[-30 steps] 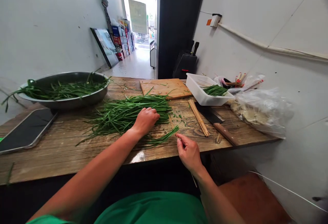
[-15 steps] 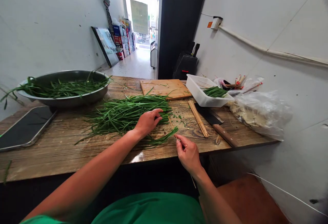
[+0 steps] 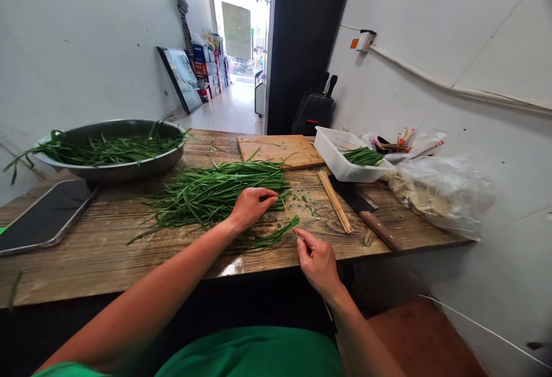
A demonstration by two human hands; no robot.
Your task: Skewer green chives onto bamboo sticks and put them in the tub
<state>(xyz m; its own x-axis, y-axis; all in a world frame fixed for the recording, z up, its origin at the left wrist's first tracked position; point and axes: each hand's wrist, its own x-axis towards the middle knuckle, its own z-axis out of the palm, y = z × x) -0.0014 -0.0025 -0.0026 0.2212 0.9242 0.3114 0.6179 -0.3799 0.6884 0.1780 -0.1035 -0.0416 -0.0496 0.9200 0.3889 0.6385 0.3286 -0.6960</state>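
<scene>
My right hand [image 3: 318, 259] is closed around a thin bamboo skewer [image 3: 288, 212]. The skewer slants up and left past the fingertips, and its lower end sticks out below the wrist. A small bunch of chives [image 3: 276, 235] meets the skewer just above those fingertips; whether it is pierced I cannot tell. My left hand [image 3: 253, 207] lies over the right end of a large heap of chives [image 3: 202, 193]. Its thumb and forefinger are pinched together close to the skewer's tip, and anything between them is too small to make out.
Right of the hands lie a bundle of skewers [image 3: 335, 202] and a cleaver [image 3: 379, 229]. Behind are a cutting board [image 3: 276, 148] and a white plastic tub [image 3: 334, 156] with chives. A metal basin [image 3: 125, 173] and tablet-like slab [image 3: 47, 216] sit left; a plastic bag [image 3: 440, 187] lies far right.
My left hand has shifted slightly right, and its parted thumb and forefinger have come together near the skewer's tip. My right hand keeps its grip in nearly the same spot.
</scene>
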